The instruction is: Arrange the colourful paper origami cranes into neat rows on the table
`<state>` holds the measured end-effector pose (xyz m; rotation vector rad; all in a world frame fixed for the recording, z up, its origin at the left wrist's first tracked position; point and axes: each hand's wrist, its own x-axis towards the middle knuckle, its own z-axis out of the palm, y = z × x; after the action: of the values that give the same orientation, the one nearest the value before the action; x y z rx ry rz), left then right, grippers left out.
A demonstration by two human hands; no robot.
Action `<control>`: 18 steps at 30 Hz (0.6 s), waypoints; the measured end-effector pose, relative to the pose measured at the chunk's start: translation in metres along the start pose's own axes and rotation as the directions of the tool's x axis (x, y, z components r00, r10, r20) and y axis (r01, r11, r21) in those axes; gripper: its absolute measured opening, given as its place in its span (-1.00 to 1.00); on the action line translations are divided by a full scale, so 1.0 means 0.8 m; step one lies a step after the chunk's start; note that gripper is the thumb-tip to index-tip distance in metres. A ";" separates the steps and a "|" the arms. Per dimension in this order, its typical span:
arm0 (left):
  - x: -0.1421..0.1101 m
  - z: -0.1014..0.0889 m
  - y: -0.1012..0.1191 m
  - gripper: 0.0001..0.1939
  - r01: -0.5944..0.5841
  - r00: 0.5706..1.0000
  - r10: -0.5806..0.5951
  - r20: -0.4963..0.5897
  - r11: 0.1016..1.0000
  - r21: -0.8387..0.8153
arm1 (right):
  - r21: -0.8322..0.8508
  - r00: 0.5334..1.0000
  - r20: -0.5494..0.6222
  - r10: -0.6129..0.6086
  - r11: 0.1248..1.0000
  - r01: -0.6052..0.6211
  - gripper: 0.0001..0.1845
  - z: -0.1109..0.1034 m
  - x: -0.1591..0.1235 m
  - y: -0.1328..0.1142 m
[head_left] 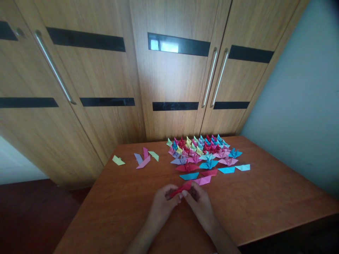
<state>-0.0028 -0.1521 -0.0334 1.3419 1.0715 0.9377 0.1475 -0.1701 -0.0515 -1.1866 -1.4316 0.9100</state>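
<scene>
A folded red piece of origami paper [177, 192] is pinched between my two hands above the front middle of the table. My left hand [164, 201] grips its left end with thumb and fingers, while my right hand [199, 201] holds the right end, thumb on the near side. Part of the paper is hidden behind the fingers. Just beyond my right hand lies a flat folded pink strip [203, 180]. Blue [189, 176] and red folded strips [209, 173] lie behind it. Farther back stand rows of colourful paper cranes [209, 163].
On the wooden table [119, 204], several folded papers [143, 162] lie at the back left, near a pale yellow one [118, 161]. Two light blue strips [226, 170] lie to the right. A wooden wardrobe [172, 77] stands behind the table, with a pale wall [299, 106] at the right.
</scene>
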 end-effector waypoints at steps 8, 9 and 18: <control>-0.005 -0.003 -0.007 -0.65 0.012 0.999 -0.011 0.046 1.000 -0.014 | -0.081 0.999 -0.051 0.001 0.997 -0.006 -0.74 0.002 0.001 -0.005; -0.005 -0.003 -0.007 -0.64 0.016 0.999 -0.015 0.053 1.000 -0.023 | -0.061 0.999 -0.051 0.004 0.998 -0.007 -0.73 0.002 0.001 -0.006; -0.008 0.000 -0.008 -0.67 0.063 0.998 -0.064 -0.002 0.994 -0.086 | 0.069 0.960 -0.265 0.093 0.995 -0.078 -0.69 -0.046 0.005 0.008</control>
<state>-0.0053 -0.1586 -0.0394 1.2294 1.0601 0.9299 0.1847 -0.1668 -0.0495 -1.2830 -1.1369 0.8090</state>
